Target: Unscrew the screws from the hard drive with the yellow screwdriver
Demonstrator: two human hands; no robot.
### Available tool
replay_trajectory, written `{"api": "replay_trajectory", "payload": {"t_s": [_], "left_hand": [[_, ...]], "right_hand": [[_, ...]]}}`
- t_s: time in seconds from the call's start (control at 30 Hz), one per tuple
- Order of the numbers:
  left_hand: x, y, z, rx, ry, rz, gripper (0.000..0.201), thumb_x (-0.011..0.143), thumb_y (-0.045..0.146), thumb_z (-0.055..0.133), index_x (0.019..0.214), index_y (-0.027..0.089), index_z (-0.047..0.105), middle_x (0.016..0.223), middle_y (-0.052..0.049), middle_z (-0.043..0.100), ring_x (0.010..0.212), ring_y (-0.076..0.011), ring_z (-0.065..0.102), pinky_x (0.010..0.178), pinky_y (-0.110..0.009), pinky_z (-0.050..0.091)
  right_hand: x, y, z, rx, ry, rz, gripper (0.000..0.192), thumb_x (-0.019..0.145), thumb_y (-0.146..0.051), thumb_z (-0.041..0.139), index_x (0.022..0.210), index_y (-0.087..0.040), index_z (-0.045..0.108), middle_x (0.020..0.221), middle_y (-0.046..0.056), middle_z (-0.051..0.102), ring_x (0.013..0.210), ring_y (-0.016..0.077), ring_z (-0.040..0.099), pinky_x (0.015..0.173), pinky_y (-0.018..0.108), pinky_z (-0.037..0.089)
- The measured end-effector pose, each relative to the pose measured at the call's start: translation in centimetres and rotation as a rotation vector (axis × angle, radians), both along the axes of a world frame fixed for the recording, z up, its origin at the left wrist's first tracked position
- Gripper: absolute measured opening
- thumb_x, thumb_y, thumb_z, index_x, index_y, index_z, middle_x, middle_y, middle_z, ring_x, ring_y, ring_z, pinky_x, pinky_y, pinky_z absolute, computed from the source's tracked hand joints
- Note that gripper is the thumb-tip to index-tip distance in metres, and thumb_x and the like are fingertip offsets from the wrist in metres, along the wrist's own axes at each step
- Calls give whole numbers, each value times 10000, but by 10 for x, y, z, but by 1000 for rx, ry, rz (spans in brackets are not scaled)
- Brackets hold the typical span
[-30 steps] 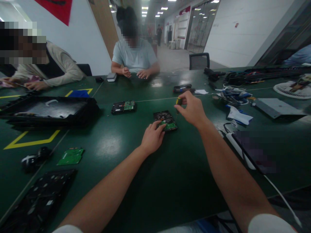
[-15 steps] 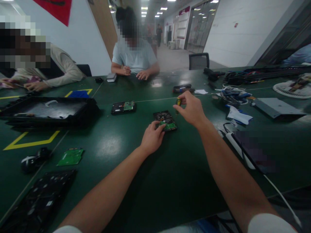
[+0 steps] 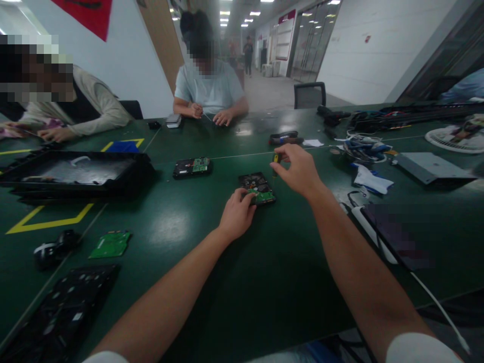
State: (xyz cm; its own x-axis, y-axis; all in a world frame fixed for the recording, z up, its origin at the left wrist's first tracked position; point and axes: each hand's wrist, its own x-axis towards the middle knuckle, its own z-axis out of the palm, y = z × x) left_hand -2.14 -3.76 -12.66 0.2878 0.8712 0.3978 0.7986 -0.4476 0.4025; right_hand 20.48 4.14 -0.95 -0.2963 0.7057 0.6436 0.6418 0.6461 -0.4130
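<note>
A hard drive (image 3: pixel 257 187) lies board side up on the dark green table (image 3: pixel 264 282), its green circuit board facing me. My left hand (image 3: pixel 237 215) rests on its near left corner and holds it down. My right hand (image 3: pixel 298 170) pinches a small yellow-handled screwdriver (image 3: pixel 276 160) upright over the drive's far right edge.
A second hard drive (image 3: pixel 192 167) lies to the left, beside a black tray (image 3: pixel 71 171). A loose green board (image 3: pixel 111 244) and a black keyboard-like panel (image 3: pixel 56 317) sit near left. Cables (image 3: pixel 363 146) and a grey plate (image 3: pixel 431 168) lie right. Two people sit across the table.
My right hand has shifted slightly left and turned the screwdriver a little. The left hand stays on the drive.
</note>
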Motion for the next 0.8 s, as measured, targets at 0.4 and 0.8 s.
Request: {"api": "replay_trajectory", "payload": {"t_s": [0.4,0.8], "left_hand": [[1,0,0,-4,-112,35,566,971,277,652,1490,202,441,1438,-162,518,1349,-333,576,1153,-538,519],[-2,3,-5,40,-45,-4,383,986,281,639,1358,206,588,1406,-161,521,1291,-338,603,1099,-555,559]], "right_hand": [[1,-1,4,34,-57,-23,250,851,-213,716,1070,-235,598,1103,114,696,1026,322,648,960,508,524],[1,2,0,42,-85,-17,312,843,-186,722,1135,-227,617,1195,140,696,1118,345,652,1009,525,522]]}}
